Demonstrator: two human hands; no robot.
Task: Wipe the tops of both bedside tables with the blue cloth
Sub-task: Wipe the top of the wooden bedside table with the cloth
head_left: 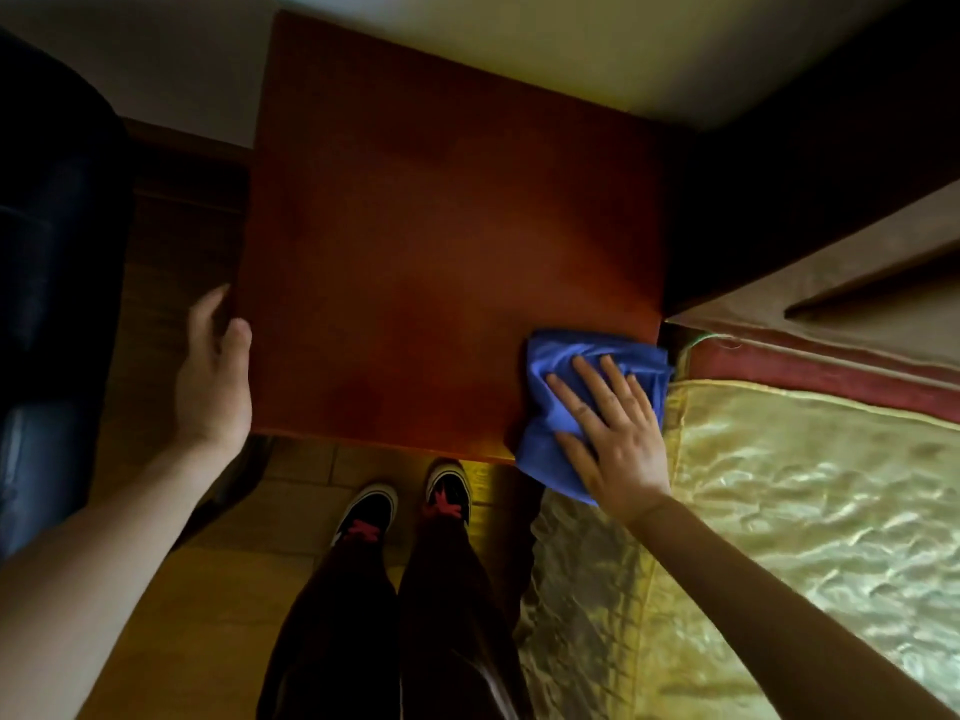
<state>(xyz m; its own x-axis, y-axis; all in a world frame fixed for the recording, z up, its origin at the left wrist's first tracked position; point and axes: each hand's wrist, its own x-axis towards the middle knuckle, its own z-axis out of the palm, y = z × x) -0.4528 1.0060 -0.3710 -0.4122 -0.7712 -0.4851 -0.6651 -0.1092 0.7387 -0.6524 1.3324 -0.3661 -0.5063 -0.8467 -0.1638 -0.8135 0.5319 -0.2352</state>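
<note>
Two grips meet the bench [441, 226]: the right grip [610, 433], fingers straight and spread, presses the blue cloth [556, 356] flat on its near right corner (one fold overhangs the front edge), while the left grip [215, 371], loosely open, rests its thumb on the left edge.

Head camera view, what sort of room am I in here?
Most likely a bedroom: a wooden bedside table stands against the wall, right beside a bed covered in shiny gold fabric.

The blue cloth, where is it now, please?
Head view: the blue cloth lies on the bedside table's near right corner, under the right hand, beside the gold bedspread.
</note>
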